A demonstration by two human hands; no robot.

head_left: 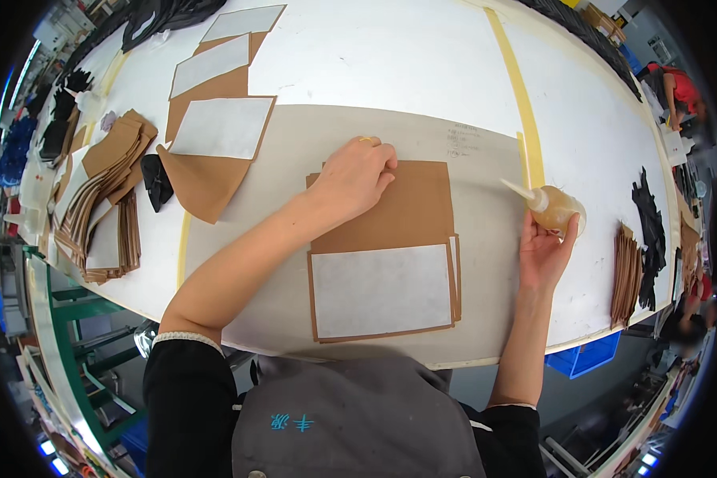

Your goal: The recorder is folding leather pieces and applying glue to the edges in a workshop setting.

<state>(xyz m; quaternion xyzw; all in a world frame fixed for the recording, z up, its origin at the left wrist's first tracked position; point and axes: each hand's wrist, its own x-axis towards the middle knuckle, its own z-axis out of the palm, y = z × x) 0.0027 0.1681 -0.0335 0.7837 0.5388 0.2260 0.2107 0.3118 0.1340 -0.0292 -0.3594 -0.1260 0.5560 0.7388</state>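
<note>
A squeeze bottle of amber liquid, with a pale pointed nozzle aimed up and left, lies tilted in my right hand. My right fingers support it from below, above the right part of the table. My left hand is closed, fingers curled, over the top left of a brown sheet. What its fingertips hold, if anything, is hidden. Below that sheet's upper part, a white rectangular panel covers the near portion, with brown edges showing around it. Several layers show at the right edge.
A grey mat lies under the sheets. On the left are overlapping brown-and-white pieces, a fanned stack and a small black object. Brown strips and black strips lie right; a blue bin sits below the edge.
</note>
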